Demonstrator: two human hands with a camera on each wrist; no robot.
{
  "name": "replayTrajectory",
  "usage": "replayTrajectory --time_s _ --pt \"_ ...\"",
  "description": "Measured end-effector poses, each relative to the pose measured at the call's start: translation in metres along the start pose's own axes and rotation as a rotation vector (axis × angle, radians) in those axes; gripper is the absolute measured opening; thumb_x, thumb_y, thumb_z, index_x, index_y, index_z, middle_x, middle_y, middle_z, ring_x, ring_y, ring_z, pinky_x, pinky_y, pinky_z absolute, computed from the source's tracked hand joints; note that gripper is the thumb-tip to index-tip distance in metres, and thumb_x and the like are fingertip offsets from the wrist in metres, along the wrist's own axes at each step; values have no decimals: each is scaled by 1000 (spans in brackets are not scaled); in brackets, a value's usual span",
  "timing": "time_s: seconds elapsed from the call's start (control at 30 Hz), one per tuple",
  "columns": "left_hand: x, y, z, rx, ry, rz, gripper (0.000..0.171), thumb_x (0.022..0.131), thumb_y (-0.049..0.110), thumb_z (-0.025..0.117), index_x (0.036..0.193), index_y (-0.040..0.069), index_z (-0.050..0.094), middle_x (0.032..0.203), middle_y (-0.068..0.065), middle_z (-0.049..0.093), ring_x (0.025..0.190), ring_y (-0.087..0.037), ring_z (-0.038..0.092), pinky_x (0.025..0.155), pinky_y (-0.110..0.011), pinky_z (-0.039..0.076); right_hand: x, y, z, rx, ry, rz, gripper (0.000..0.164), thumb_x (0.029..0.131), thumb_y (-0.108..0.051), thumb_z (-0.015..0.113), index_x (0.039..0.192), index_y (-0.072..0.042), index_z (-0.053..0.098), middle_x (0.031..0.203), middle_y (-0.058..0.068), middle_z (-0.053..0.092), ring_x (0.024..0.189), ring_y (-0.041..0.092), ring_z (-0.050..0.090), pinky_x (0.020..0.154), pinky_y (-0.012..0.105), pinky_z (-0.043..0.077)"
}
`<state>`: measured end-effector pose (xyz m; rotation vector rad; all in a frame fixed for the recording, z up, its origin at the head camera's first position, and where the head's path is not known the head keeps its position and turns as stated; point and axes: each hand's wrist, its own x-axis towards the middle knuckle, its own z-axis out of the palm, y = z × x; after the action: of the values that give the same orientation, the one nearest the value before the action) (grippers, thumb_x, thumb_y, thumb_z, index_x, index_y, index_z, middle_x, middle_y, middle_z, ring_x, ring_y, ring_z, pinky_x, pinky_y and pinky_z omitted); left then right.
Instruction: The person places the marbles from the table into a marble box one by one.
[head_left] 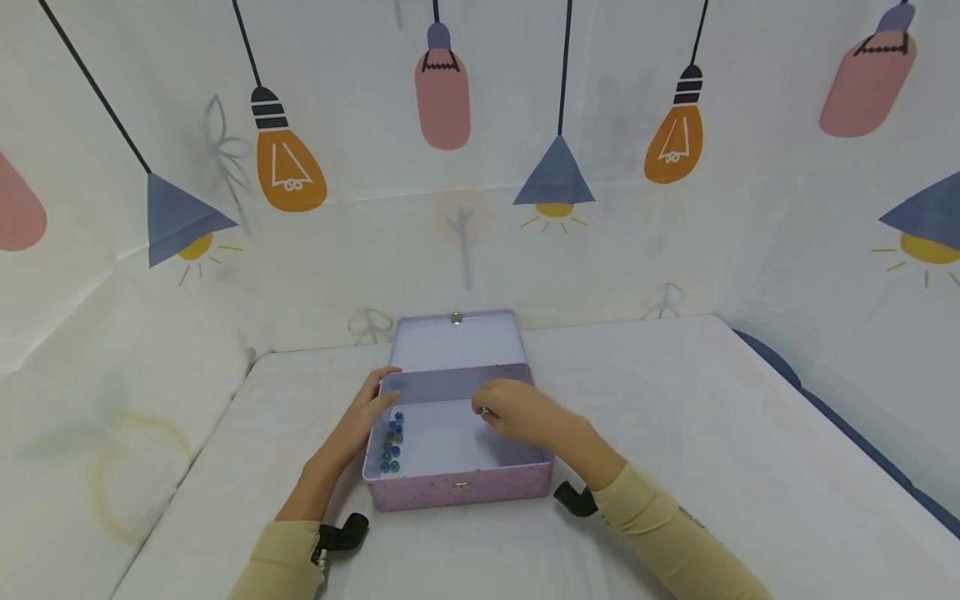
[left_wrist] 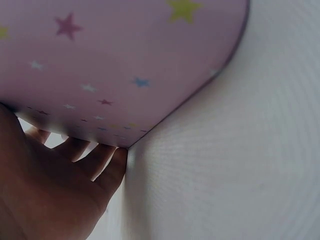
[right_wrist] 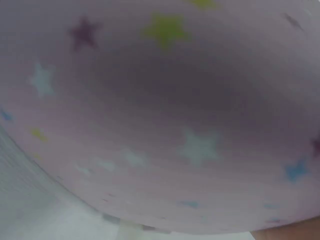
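Note:
A pink tin box (head_left: 501, 482) with printed stars stands on the white table, its lid (head_left: 457, 343) tipped back. My left hand (head_left: 358, 425) holds the box's left wall, thumb over the rim. In the left wrist view its fingers (left_wrist: 112, 170) lie against the outer wall. Several blue and green glass marbles (head_left: 395, 450) sit in two rough columns along the left inside of the box. Over the box's right half, my right hand (head_left: 525, 412) has curled fingers and pinches a small shiny marble (head_left: 485, 412), mostly hidden. The right wrist view shows mainly the box's starry wall (right_wrist: 200, 100).
The white cloth-covered table (head_left: 645, 400) spreads around the box. Behind it hangs a pale sheet (head_left: 487, 267) printed with lamps. A metal clasp (head_left: 456, 317) is on the lid's upper edge, and a small catch (head_left: 461, 485) is on the box front.

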<state>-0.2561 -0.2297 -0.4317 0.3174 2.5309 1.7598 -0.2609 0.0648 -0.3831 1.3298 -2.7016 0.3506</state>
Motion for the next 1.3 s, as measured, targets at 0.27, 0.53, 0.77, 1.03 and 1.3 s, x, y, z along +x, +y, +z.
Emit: replayTrajectory --time_s 0.27,0.53,0.77,1.03,1.3 --pt "0 2 -1 -1 -2 1 49 105 31 42 151 20 29 166 -13 17 155 -38 8 122 -64 9 2 -7 7 -6 -74 38 11 93 -5 64 99 -10 72 98 -1 73 92 12 66 81 27 56" --pt "0 3 -1 10 5 -7 48 105 32 41 151 21 29 166 -11 16 156 -37 6 122 -63 7 2 -17 13 30 -192 34 11 93 -6 64 95 -11 74 92 -3 74 82 5 62 77 22 54" --pt "0 -2 -1 4 8 -12 50 105 32 41 152 20 28 166 -11 17 156 -36 6 123 -63 6 -1 -18 17 -6 -207 70 13 90 -3 65 91 -12 74 89 -5 73 76 3 59 71 20 52" --pt "0 -5 0 1 10 -12 49 105 32 41 151 20 29 166 -11 16 156 -36 4 123 -62 5 -1 -16 20 -10 -188 56 15 88 0 65 84 -13 72 79 -8 67 68 2 51 65 18 47" --pt "0 -4 1 3 6 12 47 105 31 42 150 20 31 165 -12 18 155 -37 7 122 -64 7 -3 -15 20 -6 -134 39 8 92 -8 66 89 -12 73 84 -7 70 73 2 57 67 18 50"
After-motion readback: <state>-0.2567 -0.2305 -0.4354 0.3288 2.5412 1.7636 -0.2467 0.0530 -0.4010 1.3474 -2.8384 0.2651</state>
